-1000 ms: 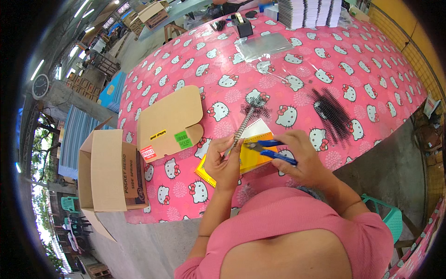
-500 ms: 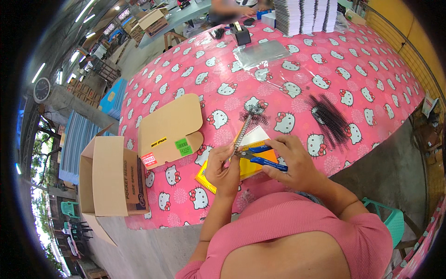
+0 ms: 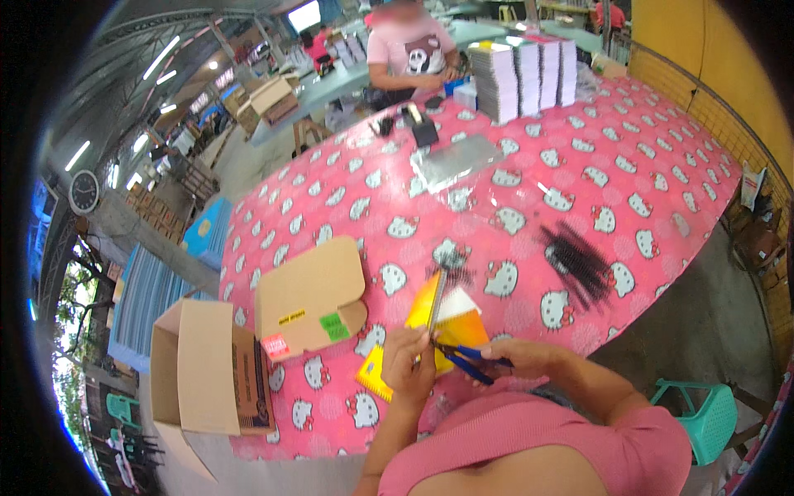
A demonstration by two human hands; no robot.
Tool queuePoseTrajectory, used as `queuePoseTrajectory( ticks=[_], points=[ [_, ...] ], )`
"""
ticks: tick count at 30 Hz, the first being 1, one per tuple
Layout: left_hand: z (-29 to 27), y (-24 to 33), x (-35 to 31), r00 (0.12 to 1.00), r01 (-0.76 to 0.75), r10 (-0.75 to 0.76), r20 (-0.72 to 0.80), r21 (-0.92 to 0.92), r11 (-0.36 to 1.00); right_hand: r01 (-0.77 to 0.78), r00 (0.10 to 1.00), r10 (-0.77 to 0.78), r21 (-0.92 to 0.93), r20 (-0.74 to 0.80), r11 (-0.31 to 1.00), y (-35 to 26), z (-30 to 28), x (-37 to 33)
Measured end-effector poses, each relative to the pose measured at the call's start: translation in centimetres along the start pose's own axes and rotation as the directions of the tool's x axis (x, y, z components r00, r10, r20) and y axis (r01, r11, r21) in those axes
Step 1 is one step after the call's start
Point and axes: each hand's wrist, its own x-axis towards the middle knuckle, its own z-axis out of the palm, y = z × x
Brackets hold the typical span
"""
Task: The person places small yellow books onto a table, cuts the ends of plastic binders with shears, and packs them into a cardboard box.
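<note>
My left hand [image 3: 407, 362], fingers closed, grips a yellow notebook [image 3: 423, 302] by its spiral-bound edge, which points up and away from me. My right hand [image 3: 523, 357] is wrapped round the blue handles of a pair of pliers [image 3: 470, 369]. Their jaws are close to the lower end of the spiral, beside my left fingers; whether they touch the wire is hidden. Under my hands lie a yellow spiral notebook [image 3: 374, 379] and an orange one with a white page [image 3: 463, 324]. Small black coils [image 3: 456, 275] lie just beyond.
Loose black spiral coils [image 3: 579, 266] lie to the right. An open carton [image 3: 207, 364] and a flat cardboard piece [image 3: 310, 289] are at left. Clear plastic sheets [image 3: 459, 164], a tape dispenser [image 3: 422, 131] and notebook stacks [image 3: 496, 87] are farther back. Another person [image 3: 409, 58] works across the table.
My view has tilted up, bringing the person across the table into it. The held notebook has turned, showing more yellow cover. The pliers have moved slightly, their handles now pointing lower right.
</note>
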Motion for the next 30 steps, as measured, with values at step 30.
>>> queuePoseTrajectory(
  ticks=[30],
  points=[
    [1.7, -0.5, 3.9, 0.845, 0.093, -0.213, 0.490, 0.258, 0.962, 0.291, 0.797, -0.411, -0.316, -0.442, 0.903, -0.8, 1.0, 2.6]
  ],
)
